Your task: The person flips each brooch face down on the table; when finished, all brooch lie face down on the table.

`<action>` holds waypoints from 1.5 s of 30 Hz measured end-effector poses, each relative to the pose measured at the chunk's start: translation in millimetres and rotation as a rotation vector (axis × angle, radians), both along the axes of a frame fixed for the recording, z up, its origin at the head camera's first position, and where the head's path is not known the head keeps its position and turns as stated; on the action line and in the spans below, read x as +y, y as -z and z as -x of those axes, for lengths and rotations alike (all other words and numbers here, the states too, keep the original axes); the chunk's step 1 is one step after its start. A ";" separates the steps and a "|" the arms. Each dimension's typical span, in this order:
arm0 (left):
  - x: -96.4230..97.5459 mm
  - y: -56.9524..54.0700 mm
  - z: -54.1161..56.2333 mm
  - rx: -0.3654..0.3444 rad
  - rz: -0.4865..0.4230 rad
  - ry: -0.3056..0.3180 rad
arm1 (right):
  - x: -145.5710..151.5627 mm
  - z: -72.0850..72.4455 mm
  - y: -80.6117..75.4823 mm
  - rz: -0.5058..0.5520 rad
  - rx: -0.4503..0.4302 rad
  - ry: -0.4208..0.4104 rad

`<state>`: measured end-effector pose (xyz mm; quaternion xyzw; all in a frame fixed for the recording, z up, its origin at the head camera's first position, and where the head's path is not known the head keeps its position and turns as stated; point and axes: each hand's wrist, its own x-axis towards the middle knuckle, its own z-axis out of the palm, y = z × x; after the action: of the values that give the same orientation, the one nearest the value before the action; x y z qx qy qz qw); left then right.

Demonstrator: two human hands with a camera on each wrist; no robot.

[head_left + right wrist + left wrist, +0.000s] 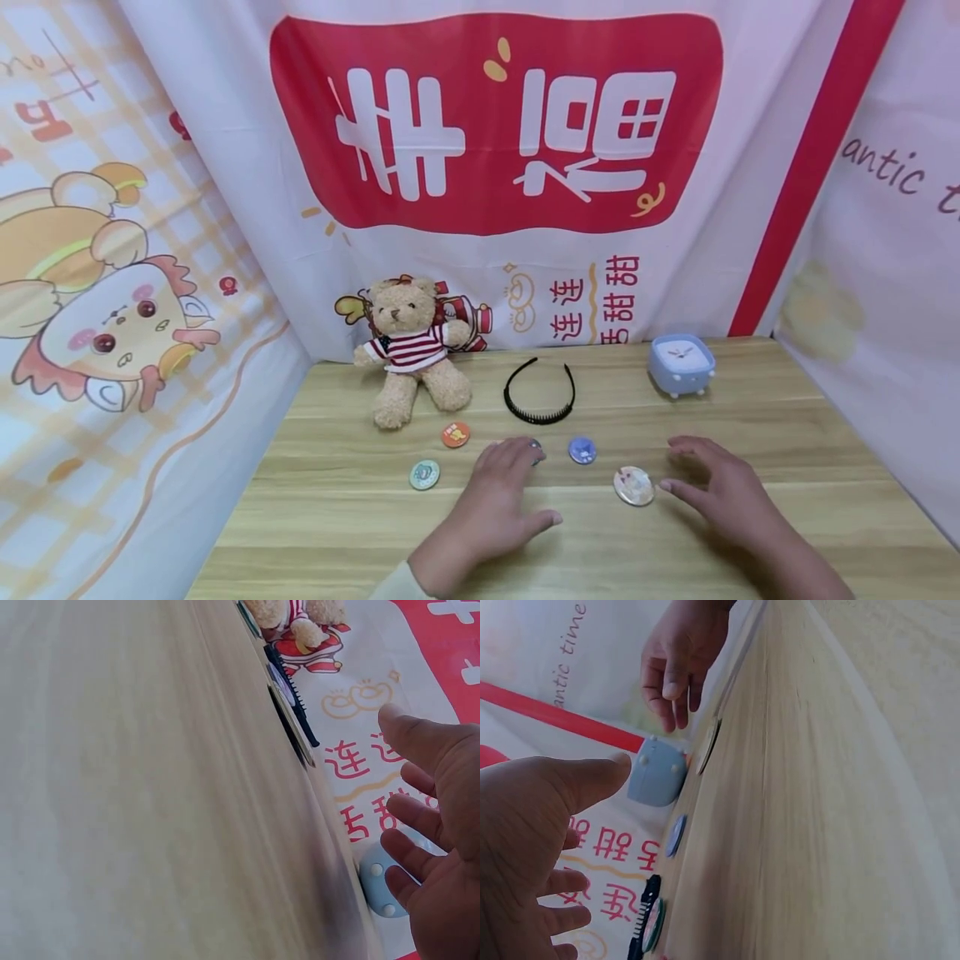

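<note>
Several round button badges lie on the wooden table. In the head view my left hand hovers over them with fingers extended and thumb out, partly covering a dark badge. An orange badge and a teal badge lie to its left, a blue badge to its right. My right hand is held beside a larger cream badge, its thumb tip close to the rim. Both wrist views show relaxed, spread fingers with nothing in the left hand or the right hand.
A teddy bear in a striped shirt sits at the back left. Behind the badges lies a black toothed headband. The small blue clock stands at the back right. Printed cloth hangs around the table.
</note>
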<state>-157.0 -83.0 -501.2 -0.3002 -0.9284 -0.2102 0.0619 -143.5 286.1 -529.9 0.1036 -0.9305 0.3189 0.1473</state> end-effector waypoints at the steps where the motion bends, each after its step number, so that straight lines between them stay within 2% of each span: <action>1: 3.0 0.8 0.6 -0.006 0.001 0.001 | 0.2 0.0 0.4 0.007 0.000 -0.001; 6: 16.3 6.1 4.2 -0.055 0.007 -0.004 | -0.3 -0.1 0.9 0.016 -0.036 -0.001; 10: 25.6 9.4 7.3 -0.066 0.010 0.011 | -1.3 0.4 0.7 0.020 -0.074 0.003; 19: 45.2 14.1 12.2 -0.115 -0.089 0.014 | -4.2 0.8 5.0 0.054 -0.096 0.003; 29: 66.4 19.0 15.5 -0.043 -0.140 0.041 | -6.3 -0.6 5.5 0.065 -0.072 -0.008; 41: 80.8 26.3 18.1 -0.008 -0.037 0.009 | -10.1 0.7 5.4 0.060 -0.092 -0.028; 45: 86.5 28.9 19.5 -0.004 -0.014 0.019 | -9.7 0.6 6.7 0.039 -0.073 -0.034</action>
<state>-176.6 3.5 -530.1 -0.3080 -0.9241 -0.2179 0.0603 -144.1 276.4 -536.5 0.1048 -0.9270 0.3430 0.1098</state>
